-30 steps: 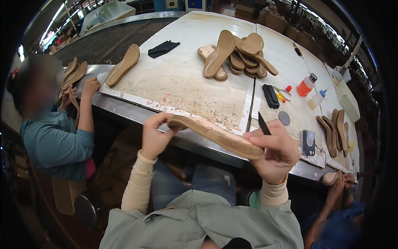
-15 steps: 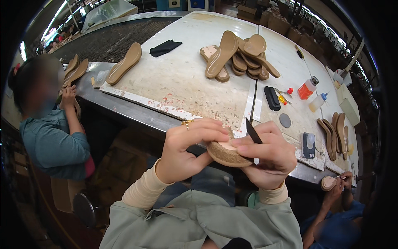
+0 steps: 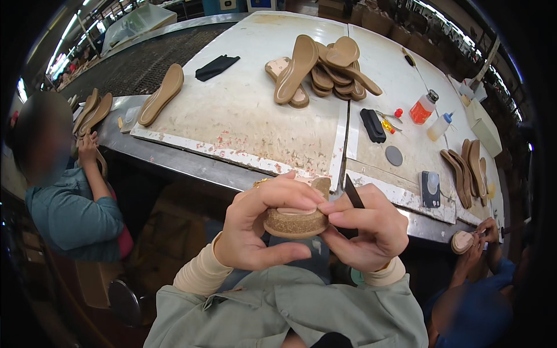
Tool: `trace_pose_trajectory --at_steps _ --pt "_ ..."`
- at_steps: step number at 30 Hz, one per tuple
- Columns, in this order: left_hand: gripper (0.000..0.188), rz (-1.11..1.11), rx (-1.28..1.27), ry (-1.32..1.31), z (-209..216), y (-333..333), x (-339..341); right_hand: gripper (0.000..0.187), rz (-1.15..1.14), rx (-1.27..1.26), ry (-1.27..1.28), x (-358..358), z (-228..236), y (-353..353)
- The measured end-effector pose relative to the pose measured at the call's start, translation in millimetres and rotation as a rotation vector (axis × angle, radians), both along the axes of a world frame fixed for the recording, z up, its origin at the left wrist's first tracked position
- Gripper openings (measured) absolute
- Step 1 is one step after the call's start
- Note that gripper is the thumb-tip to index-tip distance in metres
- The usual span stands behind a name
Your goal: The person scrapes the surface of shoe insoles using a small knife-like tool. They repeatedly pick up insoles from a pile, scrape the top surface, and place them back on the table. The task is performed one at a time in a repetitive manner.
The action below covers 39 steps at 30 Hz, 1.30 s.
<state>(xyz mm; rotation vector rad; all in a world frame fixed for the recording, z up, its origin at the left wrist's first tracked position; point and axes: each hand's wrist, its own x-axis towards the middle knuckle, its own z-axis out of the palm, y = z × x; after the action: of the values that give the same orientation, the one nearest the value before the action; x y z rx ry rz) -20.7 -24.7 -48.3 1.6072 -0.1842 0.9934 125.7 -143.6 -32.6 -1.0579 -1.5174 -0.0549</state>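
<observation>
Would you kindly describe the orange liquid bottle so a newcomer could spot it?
Start at the pile of tan soles on the white worktable and look right. Past the black block stands the bottle: clear, orange-filled, dark-capped, unlike the white squeeze bottle beside it.

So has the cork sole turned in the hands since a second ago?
Yes: the cork sole lay lengthwise along the table edge; now its end faces the camera.
</observation>
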Motion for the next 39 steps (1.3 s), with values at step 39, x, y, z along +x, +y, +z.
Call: trace_pose_trajectory --at_steps 39 --pt "0.038 0.451 0.297 -0.265 -7 22 11 0.013 -0.973 -0.400 0.498 268 -123 -157"
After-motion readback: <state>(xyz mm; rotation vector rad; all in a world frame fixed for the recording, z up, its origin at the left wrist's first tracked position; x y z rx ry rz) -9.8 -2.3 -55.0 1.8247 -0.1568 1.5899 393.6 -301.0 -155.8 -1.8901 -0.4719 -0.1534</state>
